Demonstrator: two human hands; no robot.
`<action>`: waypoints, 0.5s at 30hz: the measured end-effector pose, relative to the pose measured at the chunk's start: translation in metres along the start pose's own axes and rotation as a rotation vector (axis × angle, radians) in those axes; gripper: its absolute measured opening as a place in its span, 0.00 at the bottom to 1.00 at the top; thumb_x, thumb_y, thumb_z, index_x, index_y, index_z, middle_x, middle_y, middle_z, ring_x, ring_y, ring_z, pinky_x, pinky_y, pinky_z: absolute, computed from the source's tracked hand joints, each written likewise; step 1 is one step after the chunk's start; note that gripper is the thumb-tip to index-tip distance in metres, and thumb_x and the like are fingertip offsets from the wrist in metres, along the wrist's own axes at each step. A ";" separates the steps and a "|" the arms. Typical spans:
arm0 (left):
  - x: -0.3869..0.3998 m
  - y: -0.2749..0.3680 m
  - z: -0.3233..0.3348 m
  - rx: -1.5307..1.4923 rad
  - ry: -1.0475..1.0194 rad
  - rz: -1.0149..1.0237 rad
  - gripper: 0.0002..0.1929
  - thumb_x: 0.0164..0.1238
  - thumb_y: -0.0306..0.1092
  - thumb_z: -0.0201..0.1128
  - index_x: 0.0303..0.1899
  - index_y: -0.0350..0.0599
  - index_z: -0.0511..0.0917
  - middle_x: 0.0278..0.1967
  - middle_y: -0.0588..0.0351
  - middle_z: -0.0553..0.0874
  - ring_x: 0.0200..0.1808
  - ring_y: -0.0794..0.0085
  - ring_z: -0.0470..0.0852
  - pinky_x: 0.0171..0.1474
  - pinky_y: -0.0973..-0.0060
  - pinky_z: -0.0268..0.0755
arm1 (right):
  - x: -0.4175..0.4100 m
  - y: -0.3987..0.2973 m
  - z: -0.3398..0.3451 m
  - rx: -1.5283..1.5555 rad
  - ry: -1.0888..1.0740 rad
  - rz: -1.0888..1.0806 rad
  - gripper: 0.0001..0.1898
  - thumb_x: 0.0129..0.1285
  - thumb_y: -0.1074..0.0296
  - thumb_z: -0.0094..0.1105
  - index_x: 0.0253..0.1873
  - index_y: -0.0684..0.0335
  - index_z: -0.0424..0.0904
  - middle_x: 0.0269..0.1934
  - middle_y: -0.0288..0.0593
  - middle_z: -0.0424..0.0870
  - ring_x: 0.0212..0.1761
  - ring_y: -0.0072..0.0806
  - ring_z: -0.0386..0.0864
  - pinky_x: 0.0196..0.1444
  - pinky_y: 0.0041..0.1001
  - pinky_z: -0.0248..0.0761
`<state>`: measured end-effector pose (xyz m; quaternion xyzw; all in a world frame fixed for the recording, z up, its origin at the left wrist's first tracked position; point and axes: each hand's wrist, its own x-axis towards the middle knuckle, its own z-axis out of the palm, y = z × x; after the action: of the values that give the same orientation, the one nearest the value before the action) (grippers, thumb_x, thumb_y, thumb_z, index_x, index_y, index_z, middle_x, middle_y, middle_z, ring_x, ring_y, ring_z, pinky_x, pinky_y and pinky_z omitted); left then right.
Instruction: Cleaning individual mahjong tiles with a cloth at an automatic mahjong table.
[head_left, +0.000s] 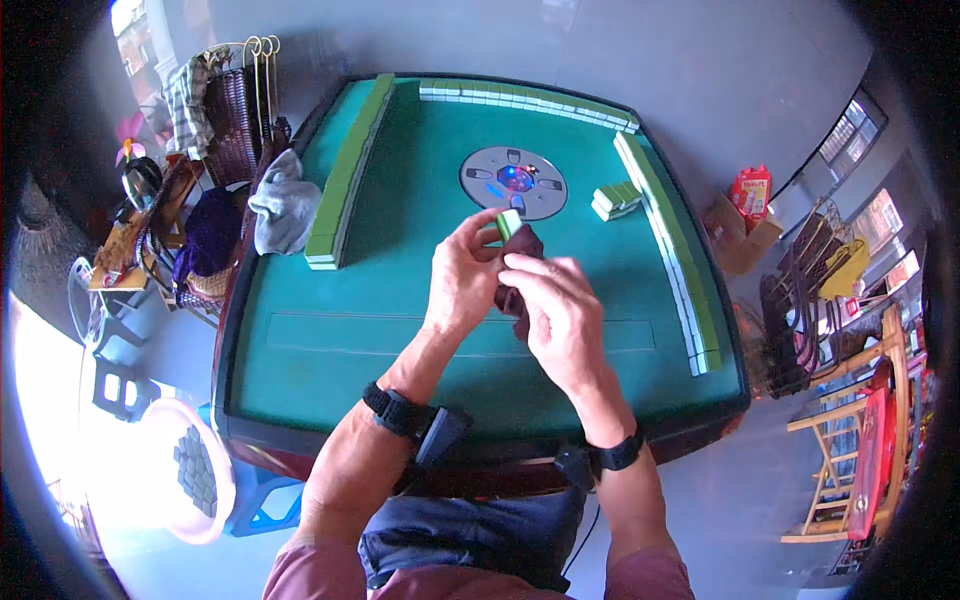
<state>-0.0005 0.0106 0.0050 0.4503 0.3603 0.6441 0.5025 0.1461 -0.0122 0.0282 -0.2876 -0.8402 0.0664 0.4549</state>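
Note:
My left hand (469, 274) holds a green-and-white mahjong tile (508, 223) upright between thumb and fingers. Around the tile's lower part is a dark maroon cloth (523, 244), which my right hand (555, 311) grips from the near side. Both hands are above the green felt of a mahjong table (360, 382), just on the near side of its round centre console (472, 174). A short stack of tiles (616, 198) lies right of the console, close to the long right-hand wall of tiles (679, 277).
Tile rows line the left (352, 172) and far (525, 101) sides. A grey cloth (285, 206) lies at the table's left edge. A pink basin (225, 480) with several tiles sits on a blue stool (266, 502) at lower left. Wooden folding furniture (825, 457) stands right.

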 end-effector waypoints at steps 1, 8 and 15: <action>0.003 -0.004 -0.003 0.008 0.009 -0.006 0.27 0.64 0.16 0.65 0.65 0.35 0.69 0.54 0.45 0.84 0.53 0.65 0.86 0.53 0.72 0.83 | -0.002 0.001 0.000 -0.003 -0.002 0.021 0.17 0.55 0.86 0.58 0.49 0.65 0.83 0.51 0.47 0.85 0.49 0.43 0.81 0.54 0.37 0.76; -0.001 0.003 0.001 -0.009 -0.111 0.038 0.28 0.65 0.13 0.63 0.66 0.37 0.67 0.59 0.47 0.81 0.56 0.65 0.85 0.58 0.72 0.81 | 0.002 0.001 -0.012 0.483 0.614 0.359 0.09 0.71 0.80 0.55 0.52 0.68 0.82 0.53 0.48 0.85 0.54 0.31 0.82 0.57 0.29 0.76; -0.004 0.001 0.000 0.007 -0.163 0.000 0.26 0.66 0.15 0.62 0.65 0.36 0.69 0.59 0.49 0.82 0.55 0.69 0.84 0.57 0.73 0.80 | 0.002 0.000 0.000 -0.218 0.084 -0.113 0.15 0.66 0.76 0.58 0.56 0.65 0.83 0.59 0.47 0.83 0.59 0.45 0.79 0.62 0.39 0.73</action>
<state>-0.0001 0.0065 0.0051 0.5030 0.3204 0.6039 0.5288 0.1449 -0.0114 0.0295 -0.2898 -0.8377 -0.0631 0.4586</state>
